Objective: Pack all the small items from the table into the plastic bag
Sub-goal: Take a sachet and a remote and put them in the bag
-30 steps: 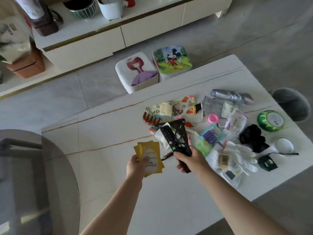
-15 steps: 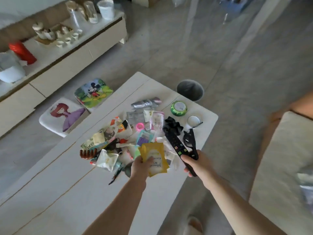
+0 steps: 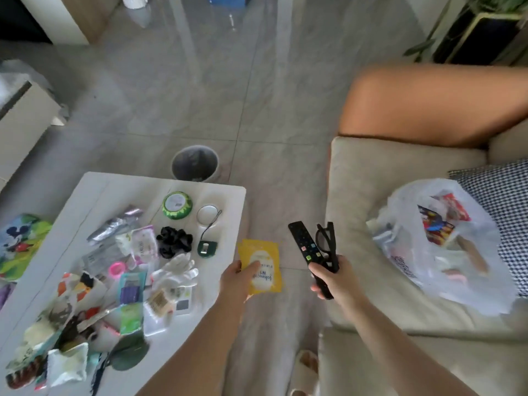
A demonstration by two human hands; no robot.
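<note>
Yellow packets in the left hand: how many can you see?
2, both pinched in the left hand: the front yellow packet, and a second packet's edge behind it. More may be hidden.

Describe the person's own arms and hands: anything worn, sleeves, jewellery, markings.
Both forearms are bare as far as the frame shows, with no sleeve edge in view. The left hand and the right hand wear no gloves, and no watch, bracelet or ring is visible. No tattoos or other markings show. The nails are too blurred to judge.
</note>
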